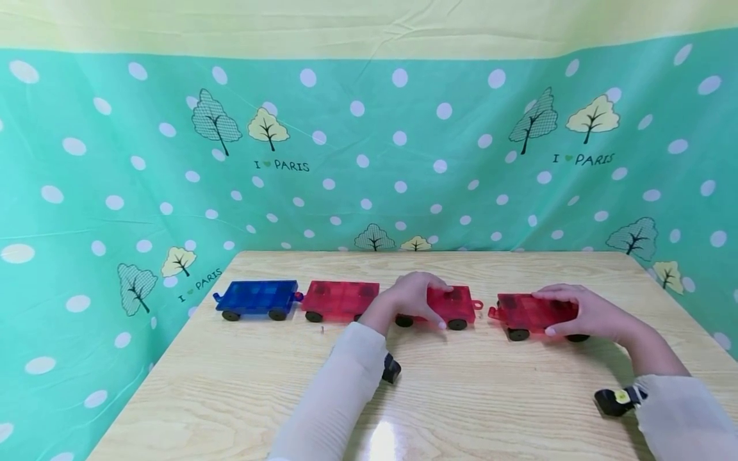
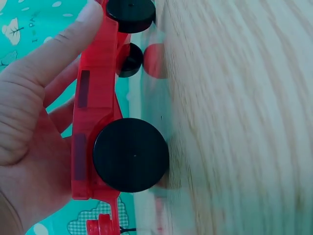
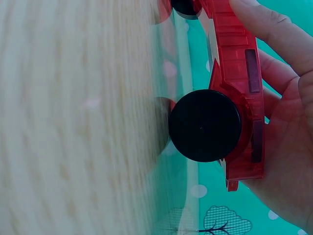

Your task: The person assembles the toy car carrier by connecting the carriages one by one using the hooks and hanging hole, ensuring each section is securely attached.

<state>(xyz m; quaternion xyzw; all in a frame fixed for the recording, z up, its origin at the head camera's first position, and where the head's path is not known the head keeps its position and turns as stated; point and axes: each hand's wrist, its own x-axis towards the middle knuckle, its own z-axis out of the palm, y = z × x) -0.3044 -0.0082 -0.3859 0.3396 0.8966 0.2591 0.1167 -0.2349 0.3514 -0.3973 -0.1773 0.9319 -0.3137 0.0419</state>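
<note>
My left hand [image 1: 416, 296] grips a translucent red toy train car [image 1: 458, 301] from above, thumb on its near side and fingers over the far side. Black wheels [image 2: 131, 154] and a small red coupling at the car's end show in the left wrist view. Further right, my right hand [image 1: 579, 310] holds another red toy train car [image 1: 521, 310] across its sides, with its black wheel [image 3: 205, 125] close to the tabletop. A small gap separates the facing couplings of these two cars. Part of each car is hidden behind the hand.
To the left stand a blue car [image 1: 259, 296] and another red car [image 1: 340, 298], coupled together in the same row. Everything stands on a light wooden table [image 1: 461, 397]. A green dotted cloth [image 1: 398, 160] hangs behind and beside it.
</note>
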